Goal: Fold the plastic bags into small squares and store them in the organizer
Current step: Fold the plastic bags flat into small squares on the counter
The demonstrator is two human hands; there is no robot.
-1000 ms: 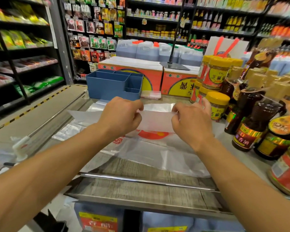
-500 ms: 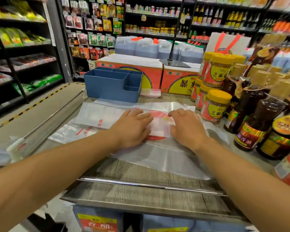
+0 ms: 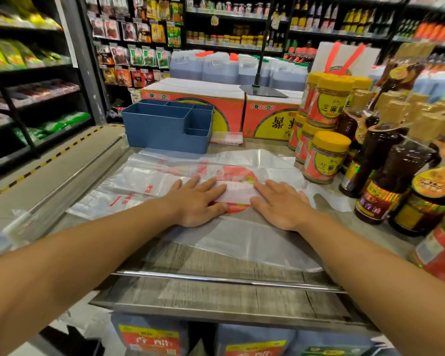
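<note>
Clear plastic bag [image 3: 239,192], red print, folded to a narrow strip, lying flat on more loose bags [image 3: 254,240] spread over wood-grain counter [image 3: 216,260]. Left hand [image 3: 198,201] flat on strip's left end, fingers straight, pressing, gripping nothing. Right hand [image 3: 280,204] flat on right end, fingers straight, also pressing only. Step in hand, likely: creasing the fold, strip not yet a square. Next move probably needs one end pinched and brought over the other, with the crease held down since thin film tends to spring open. Blue organizer [image 3: 170,127] upright at far edge of counter, just behind bags, compartments apparently holding nothing. Jars [image 3: 324,158] and bottles [image 3: 385,181] crowded close on right; keep elbow clear.
</note>
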